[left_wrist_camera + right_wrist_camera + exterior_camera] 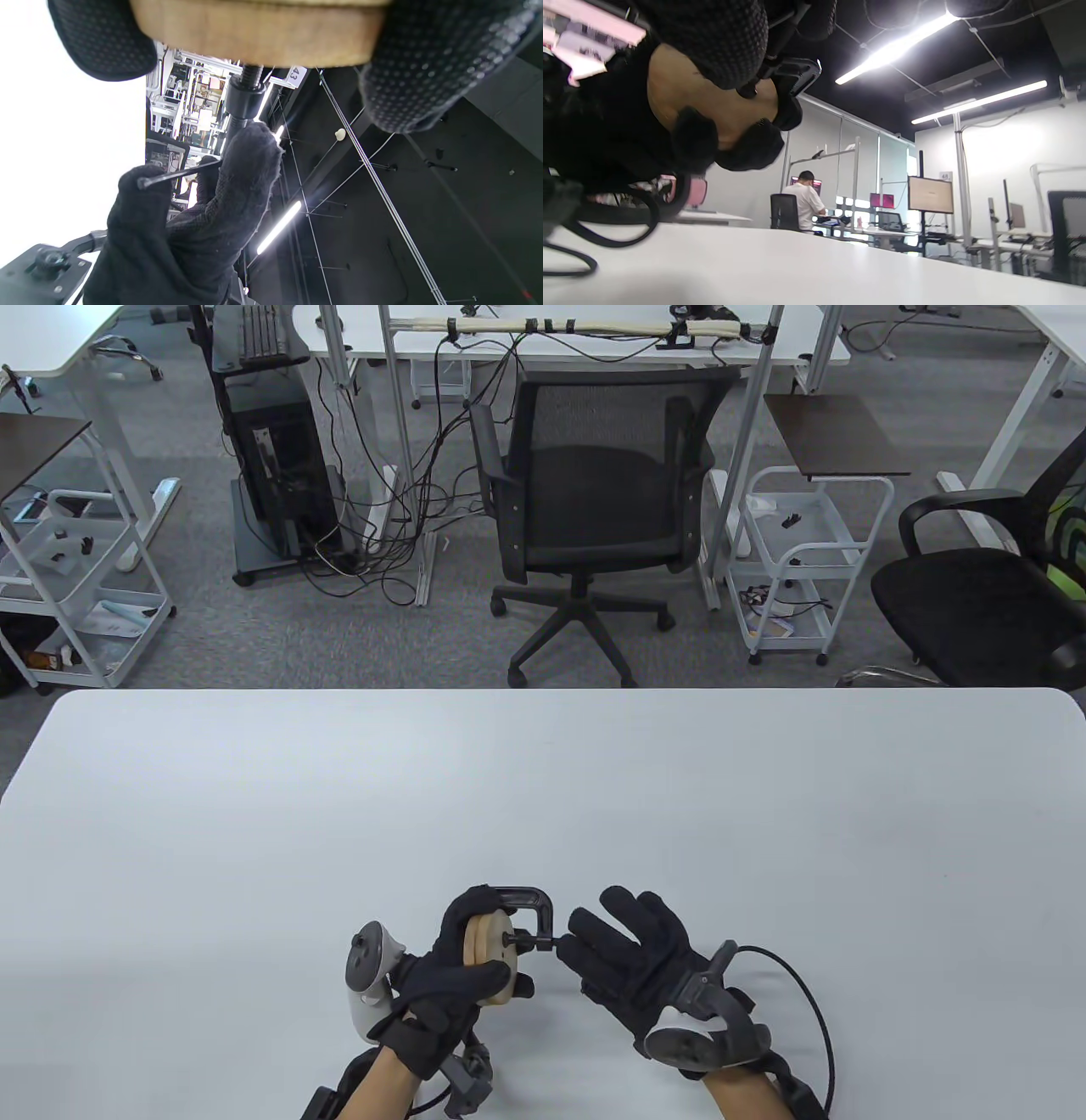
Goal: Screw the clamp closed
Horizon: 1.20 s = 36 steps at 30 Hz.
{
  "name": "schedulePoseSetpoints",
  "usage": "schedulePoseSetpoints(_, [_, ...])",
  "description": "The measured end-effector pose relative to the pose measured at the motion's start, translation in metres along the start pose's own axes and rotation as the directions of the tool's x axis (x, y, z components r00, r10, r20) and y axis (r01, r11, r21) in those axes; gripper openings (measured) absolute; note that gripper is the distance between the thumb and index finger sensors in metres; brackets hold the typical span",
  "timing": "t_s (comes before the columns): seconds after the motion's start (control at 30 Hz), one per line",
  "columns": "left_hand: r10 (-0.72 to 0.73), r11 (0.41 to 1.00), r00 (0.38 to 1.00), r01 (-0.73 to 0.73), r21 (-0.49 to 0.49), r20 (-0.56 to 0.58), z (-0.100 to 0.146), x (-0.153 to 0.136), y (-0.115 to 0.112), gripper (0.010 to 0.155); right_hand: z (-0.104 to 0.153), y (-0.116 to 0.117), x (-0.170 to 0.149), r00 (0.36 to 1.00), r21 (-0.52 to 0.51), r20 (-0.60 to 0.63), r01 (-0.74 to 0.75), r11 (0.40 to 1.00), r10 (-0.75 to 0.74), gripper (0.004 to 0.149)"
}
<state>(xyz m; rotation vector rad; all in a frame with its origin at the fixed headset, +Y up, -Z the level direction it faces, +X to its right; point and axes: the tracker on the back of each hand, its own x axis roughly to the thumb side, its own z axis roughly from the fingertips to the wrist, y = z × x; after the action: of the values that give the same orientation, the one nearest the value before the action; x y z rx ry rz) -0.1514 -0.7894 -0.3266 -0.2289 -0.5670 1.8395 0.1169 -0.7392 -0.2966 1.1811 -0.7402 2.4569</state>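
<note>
A black C-clamp (pixel 533 902) sits around a stack of round wooden discs (pixel 499 960), just above the table near its front edge. My left hand (pixel 475 952) grips the discs and the clamp frame. In the left wrist view the discs (pixel 254 29) fill the top and the clamp's screw (pixel 245 95) presses against them. My right hand (pixel 567 946) pinches the screw's thin crossbar handle (pixel 178 173) with thumb and forefinger, the other fingers spread. The right wrist view shows the discs (pixel 670 89) close up, held by left-hand fingers (pixel 751 148).
The white table (pixel 543 797) stretches far ahead and to both sides. A black cable (pixel 806 984) runs from my right wrist across the table at the right. Office chairs and carts stand beyond the far edge.
</note>
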Motion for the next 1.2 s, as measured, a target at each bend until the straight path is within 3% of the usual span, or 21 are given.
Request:
schedulePoseSetpoints(0.13, [-0.009, 1.000, 1.000, 0.009, 0.012, -0.004, 0.001, 0.000, 0.004, 0.098, 0.000, 0.000, -0.009, 0.958, -0.066, -0.116, 0.255, 0.965, -0.261, 0.060])
schedulePoseSetpoints(0.2, [-0.016, 1.000, 1.000, 0.016, 0.003, -0.007, 0.000, -0.001, 0.002, 0.098, 0.001, 0.003, -0.013, 0.885, -0.121, -0.174, 0.416, 0.901, -0.432, 0.058])
schedulePoseSetpoints(0.37, [-0.045, 0.999, 0.999, 0.045, -0.019, -0.007, 0.000, 0.000, -0.002, 0.097, 0.006, 0.011, -0.025, 0.597, -0.297, -0.317, 0.675, 0.675, -0.737, 0.055])
schedulePoseSetpoints(0.5, [-0.101, 0.994, 0.995, 0.101, -0.043, -0.005, -0.001, 0.001, -0.005, 0.097, 0.011, 0.018, -0.031, 0.372, -0.396, -0.419, 0.746, 0.535, -0.828, 0.053])
schedulePoseSetpoints(0.6, [-0.107, 0.993, 0.994, 0.107, -0.059, -0.006, -0.002, 0.001, -0.008, 0.097, 0.013, 0.022, -0.036, 0.253, -0.439, -0.454, 0.771, 0.461, -0.855, 0.051])
schedulePoseSetpoints(0.67, [-0.115, 0.991, 0.993, 0.115, -0.071, -0.005, -0.002, 0.002, -0.010, 0.097, 0.014, 0.024, -0.037, 0.207, -0.453, -0.455, 0.783, 0.425, -0.866, 0.050])
schedulePoseSetpoints(0.73, [-0.118, 0.990, 0.993, 0.118, -0.077, -0.002, -0.002, 0.002, -0.011, 0.098, 0.015, 0.024, -0.038, 0.196, -0.461, -0.455, 0.783, 0.418, -0.869, 0.049])
schedulePoseSetpoints(1.0, [-0.116, 0.991, 0.993, 0.116, -0.063, 0.002, -0.002, 0.002, -0.010, 0.097, 0.013, 0.022, -0.035, 0.258, -0.434, -0.467, 0.766, 0.474, -0.846, 0.051])
schedulePoseSetpoints(1.07, [-0.111, 0.992, 0.994, 0.111, -0.052, 0.004, -0.002, 0.003, -0.008, 0.097, 0.013, 0.018, -0.035, 0.318, -0.418, -0.463, 0.745, 0.520, -0.828, 0.054])
schedulePoseSetpoints(1.2, [-0.100, 0.995, 0.995, 0.100, -0.022, 0.006, -0.001, 0.004, -0.003, 0.097, 0.008, 0.008, -0.031, 0.538, -0.332, -0.390, 0.675, 0.659, -0.747, 0.060])
